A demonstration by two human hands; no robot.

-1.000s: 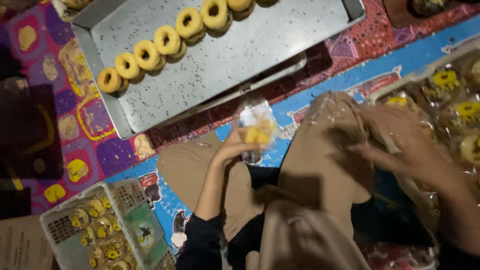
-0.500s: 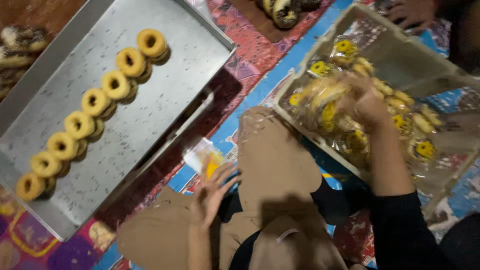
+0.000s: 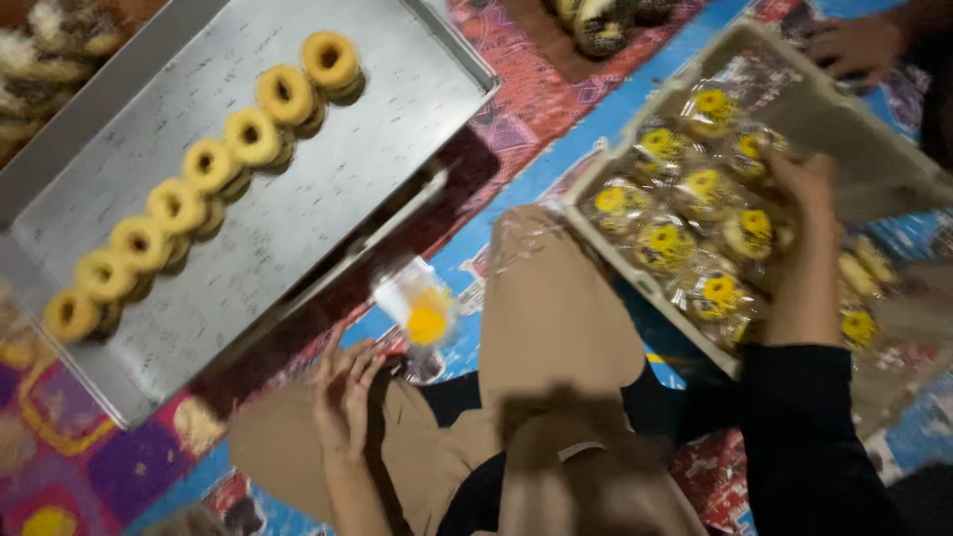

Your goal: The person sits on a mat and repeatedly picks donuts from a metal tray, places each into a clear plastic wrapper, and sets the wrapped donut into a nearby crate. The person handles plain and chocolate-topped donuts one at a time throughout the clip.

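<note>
Reaching with my right hand (image 3: 799, 189) into the cardboard box (image 3: 844, 119) at my right, I rest the fingers down among the wrapped doughnuts (image 3: 695, 213) there; the fingertips are buried among the packets, so I cannot tell whether they grip one or only press on them. My left hand (image 3: 345, 382) lies on my left thigh, fingers bent but loose, holding nothing. Just above it, near the fingertips but apart from them, a small clear bag with a yellow doughnut (image 3: 422, 310) inside shows blurred over the mat (image 3: 536, 109); I cannot tell whether it rests there or hangs in the air.

I sit on the floor with my knees (image 3: 551, 298) up between the two hands, which I judge keeps both supplies within easy reach. The box holds packets with yellow-topped doughnuts laid close together, flat, so that they fill the bottom. On my left a large metal tray (image 3: 377, 149) carries a single slanting row of bare yellow doughnuts (image 3: 199, 179), well apart from my left hand. Beyond the box, at the top right, another person's hand (image 3: 854, 50) touches its far edge.
</note>
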